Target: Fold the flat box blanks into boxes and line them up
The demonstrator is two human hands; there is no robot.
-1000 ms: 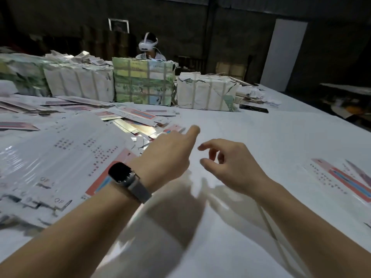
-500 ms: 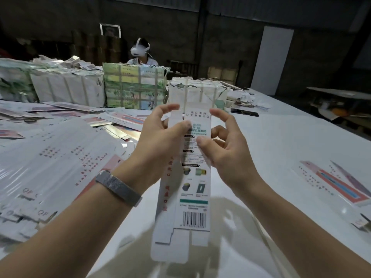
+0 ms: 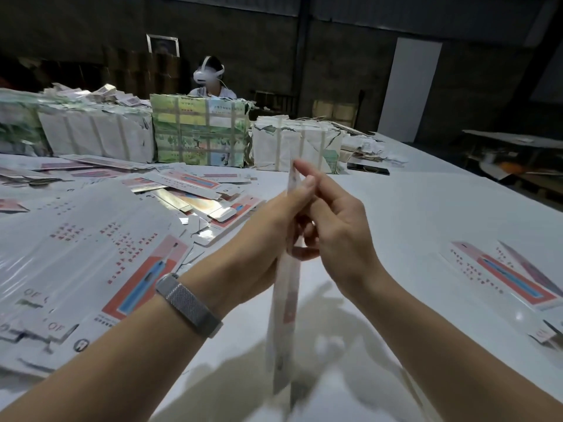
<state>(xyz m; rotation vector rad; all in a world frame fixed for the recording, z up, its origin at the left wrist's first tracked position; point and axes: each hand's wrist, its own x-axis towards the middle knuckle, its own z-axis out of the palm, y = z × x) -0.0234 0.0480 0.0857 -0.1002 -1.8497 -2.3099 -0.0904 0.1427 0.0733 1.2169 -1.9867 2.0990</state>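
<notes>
Half a second back we held the box blank (image 3: 285, 300) with its printed face and barcode towards us; now we have turned it edge-on, so it shows only as a thin, motion-blurred strip running from our fingertips down and nearer, over the white table (image 3: 426, 208). A second back our hands were bare above the table.

Our left hand (image 3: 268, 239) grips the blank's upper part from the left, thumb up along its edge. Our right hand (image 3: 335, 236) closes on it from the right, fingers curled in against it. The two hands meet on the blank, held in the air above the near middle of the table.

We judge the step to be the start of the fold: the blank is lifted and turned but is not yet opened into a tube. The next move likely calls for pressing the two long edges towards each other so the panels spring apart, then tucking the end flaps. We cannot tell whether the panels have begun to part.

What shows of the blank is long, narrow and white with faint reddish print, thin and probably floppy at its free near end.

More flat blanks lie in a loose heap (image 3: 91, 254) at left, and a few blanks (image 3: 511, 281) lie at right.
</notes>
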